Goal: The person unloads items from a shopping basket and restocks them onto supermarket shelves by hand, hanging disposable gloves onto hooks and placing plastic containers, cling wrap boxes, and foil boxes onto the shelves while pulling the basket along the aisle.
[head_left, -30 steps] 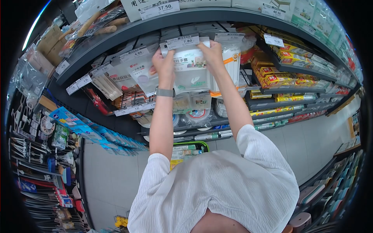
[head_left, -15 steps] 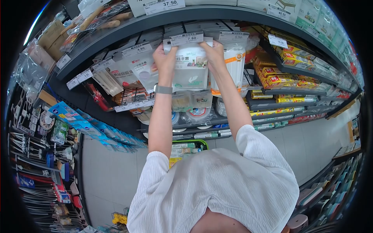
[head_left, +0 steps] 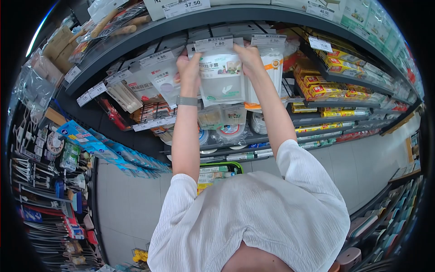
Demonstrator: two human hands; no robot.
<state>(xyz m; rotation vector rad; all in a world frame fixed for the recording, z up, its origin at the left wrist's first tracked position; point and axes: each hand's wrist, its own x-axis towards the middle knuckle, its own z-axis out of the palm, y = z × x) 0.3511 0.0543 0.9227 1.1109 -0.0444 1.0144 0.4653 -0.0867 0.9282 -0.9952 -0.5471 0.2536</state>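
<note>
A white, part-clear pack of disposable gloves (head_left: pixel 222 84) hangs upright at the front of a shelf row, below a 7.80 price tag (head_left: pixel 213 44). My left hand (head_left: pixel 188 68) grips its upper left edge, thumb on the front, other fingers partly hidden behind. At the upper right edge, my right hand (head_left: pixel 250 60) pinches it with the thumb in front. Another white glove pack (head_left: pixel 164 81) hangs just left of my left hand. Right of the held pack is a bag of white sticks with an orange band (head_left: pixel 272 75), partly covered by my right forearm.
Yellow boxes (head_left: pixel 326 90) line the shelves at right. Smaller packs (head_left: pixel 222 117) hang beneath the held one. A green-rimmed basket (head_left: pixel 235 167) with goods stands below, in front of my body. Blue packages (head_left: pixel 97 145) jut out at left. Grey shelf edge (head_left: pixel 253 12) runs overhead.
The view has shifted slightly, moving the shelf a little leftward. Both hands keep their hold, and the glove pack has moved slightly right relative to the price tag.
</note>
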